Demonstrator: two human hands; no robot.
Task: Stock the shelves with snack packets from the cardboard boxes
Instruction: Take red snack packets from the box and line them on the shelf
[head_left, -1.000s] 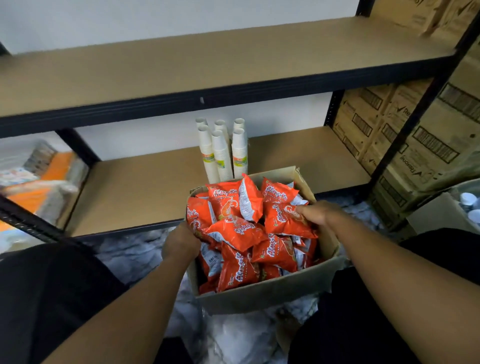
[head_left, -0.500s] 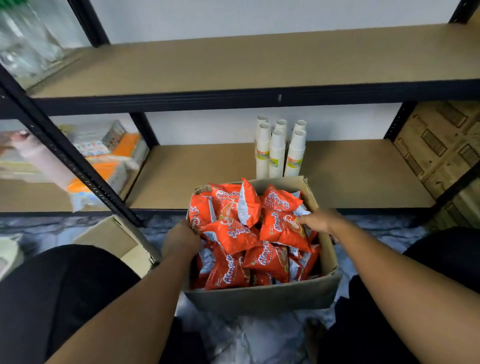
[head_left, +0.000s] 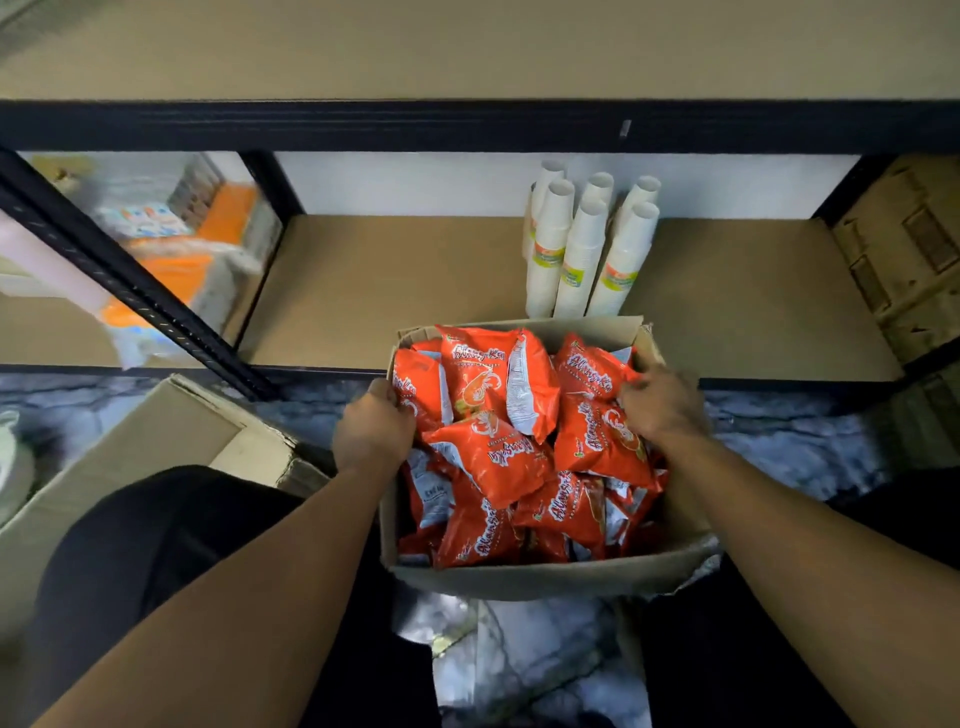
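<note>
The lower shelf (head_left: 415, 291) holds only stacked paper cups (head_left: 582, 249). On the marble floor (head_left: 779, 436) before it sits the box (head_left: 545, 579), heaped with orange snack packets (head_left: 493, 457). Over the last second the box has been drawn squarely up to the shelf. The left hand (head_left: 371, 431) still grips its left rim, and the right hand (head_left: 662, 408) its right rim, fingers curled in against the packets. Stocking looks ready to begin; no packet is out yet.
</note>
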